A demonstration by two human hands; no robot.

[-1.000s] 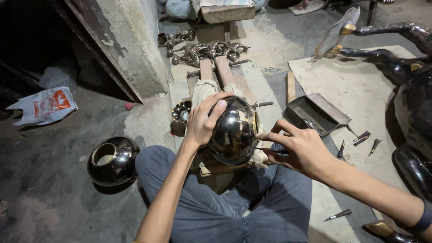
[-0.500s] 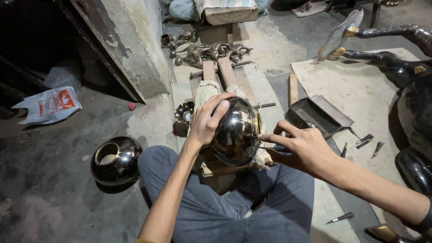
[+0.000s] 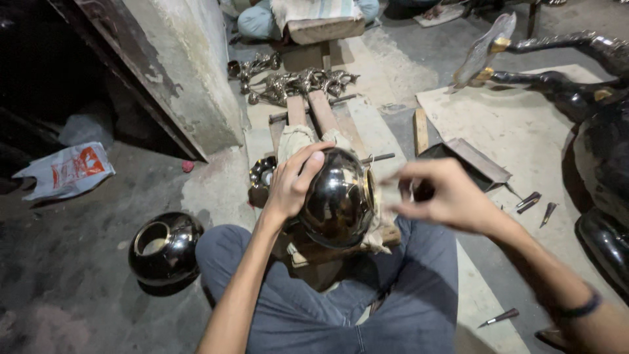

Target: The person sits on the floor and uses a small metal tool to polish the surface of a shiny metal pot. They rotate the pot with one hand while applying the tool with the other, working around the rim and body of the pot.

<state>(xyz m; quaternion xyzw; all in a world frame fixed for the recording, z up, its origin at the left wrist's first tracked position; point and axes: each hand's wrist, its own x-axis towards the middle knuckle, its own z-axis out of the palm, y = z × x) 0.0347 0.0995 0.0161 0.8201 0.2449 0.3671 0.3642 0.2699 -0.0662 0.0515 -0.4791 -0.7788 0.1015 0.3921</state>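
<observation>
Two shiny black round pots: one pot on the lap (image 3: 337,200) and one pot on the floor (image 3: 164,248). Two hands: a left hand (image 3: 295,183) and a right hand (image 3: 439,195). One white plastic bag (image 3: 65,172) with red print. Two wooden planks (image 3: 311,113) side by side. One heap of silver metal parts (image 3: 295,82), too tangled to count. One flat metal tray (image 3: 475,160). Four small pointed tools: three near the tray (image 3: 534,204) and one lower down (image 3: 499,318). One small pink bit (image 3: 187,166) on the floor.
</observation>
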